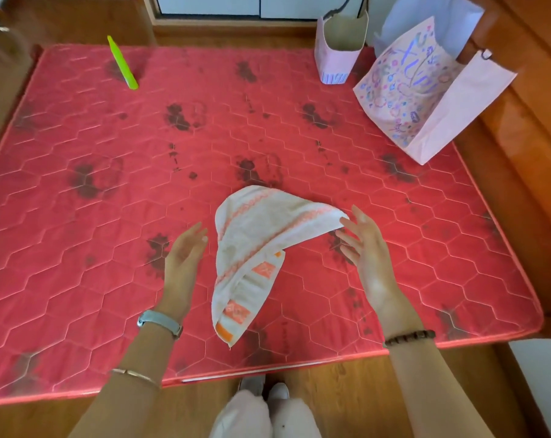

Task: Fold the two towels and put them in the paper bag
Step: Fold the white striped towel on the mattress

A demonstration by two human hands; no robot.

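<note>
Folding step: towel (252, 248) rumpled between open left hand (182, 257) and open right hand (368, 254), right touching its corner. Next: flatten, halve. Paper bag (425, 99) at two o'clock.

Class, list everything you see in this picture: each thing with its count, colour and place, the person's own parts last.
towel: one, white with pink and orange bands, bunched between the hands
mat: one, red quilted with dark patches, on a wooden base
small paper bag: one, pale pink, upright, far edge
large paper bag: one, pink with coloured doodles, far right corner
pen-like stick: one, bright green, far left
watch: one, grey, left wrist
bangle: one, thin, pale, left forearm
bead bracelet: one, brown, right wrist
shoes: two, white, below the mat's near edge
left hand: one, open, left of the towel
right hand: one, open, by the towel's right corner
</note>
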